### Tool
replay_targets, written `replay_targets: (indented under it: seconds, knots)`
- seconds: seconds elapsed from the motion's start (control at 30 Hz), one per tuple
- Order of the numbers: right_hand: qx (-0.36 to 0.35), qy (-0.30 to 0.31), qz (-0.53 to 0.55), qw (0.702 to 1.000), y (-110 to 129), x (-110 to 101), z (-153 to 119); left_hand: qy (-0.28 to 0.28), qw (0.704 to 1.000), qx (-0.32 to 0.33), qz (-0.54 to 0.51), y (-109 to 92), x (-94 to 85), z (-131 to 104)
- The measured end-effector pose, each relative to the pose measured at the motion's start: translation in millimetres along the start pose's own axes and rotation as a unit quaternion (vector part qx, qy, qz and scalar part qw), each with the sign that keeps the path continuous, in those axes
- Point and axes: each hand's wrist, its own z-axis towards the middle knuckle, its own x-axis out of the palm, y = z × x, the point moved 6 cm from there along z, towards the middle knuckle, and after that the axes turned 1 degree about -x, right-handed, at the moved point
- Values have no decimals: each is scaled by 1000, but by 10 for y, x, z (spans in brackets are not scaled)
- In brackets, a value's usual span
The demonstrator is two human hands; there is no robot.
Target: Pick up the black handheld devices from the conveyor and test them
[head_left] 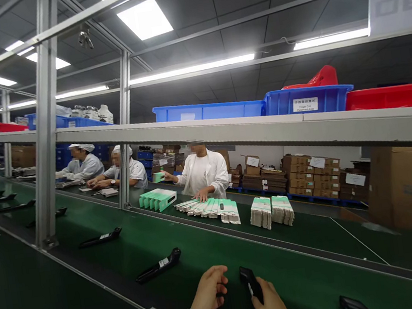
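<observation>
My right hand point(272, 305) grips a black handheld device point(250, 281) with a wide head and a small white label, low over the green belt point(200, 250). Its thumb lies on the near side, and the lower end of the device is hidden by the hand. To the left, my left hand point(211, 293) is empty, its fingers loosely curled and apart, not touching the device. A similar black device point(160, 266) with a white label lies on the belt to the left of my hands. Another one point(353, 306) is cut off at the bottom right edge.
More black devices point(100, 238) lie along the belt to the left. Across it, a co-worker point(204, 172) handles green-and-white cartons point(208, 208); two carton stacks point(260, 212) stand nearby. A metal post point(43, 126) and a shelf point(225, 127) with blue bins point(209, 111) frame the line.
</observation>
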Motion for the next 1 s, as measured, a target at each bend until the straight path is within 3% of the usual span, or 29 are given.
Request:
replay_targets:
  seconds: [0.13,0.23,0.27,0.33,0.4,0.47,0.53,0.6,0.7,0.8,0.87,0.93,1.0]
  knots:
    - [-50,-24,-68,996,156,-22,-26,25,999,2,42,-11,-11,57]
    - [-135,-30,-74,988,383,40,-130,29,975,78,204,-164,-139,143]
    - [-155,-36,-70,985,440,63,-171,5,951,129,281,-261,-225,166]
    - [-171,-38,-59,983,507,123,-241,-82,874,211,430,-460,-458,186]
    - [-175,-12,-48,983,536,201,-288,-163,812,195,526,-568,-736,212]
    - [-182,10,-41,982,549,252,-317,-200,797,143,552,-598,-981,236]
    - [-187,21,-41,981,551,272,-326,-207,804,109,547,-583,-1123,249]
    - [-187,26,-46,981,542,276,-321,-199,815,96,536,-543,-1152,262]
    - [-194,22,-37,980,542,264,-308,-166,847,97,495,-463,-1036,288]
    - [-185,11,3,983,540,244,-289,-102,891,98,432,-391,-786,280]
    - [-152,-1,47,987,516,222,-264,-52,946,80,309,-347,-590,231]
    - [-105,-9,99,989,481,195,-236,-8,995,36,96,-295,-396,156]
    - [-60,-3,142,988,459,171,-211,27,996,-8,-89,-255,-207,73]
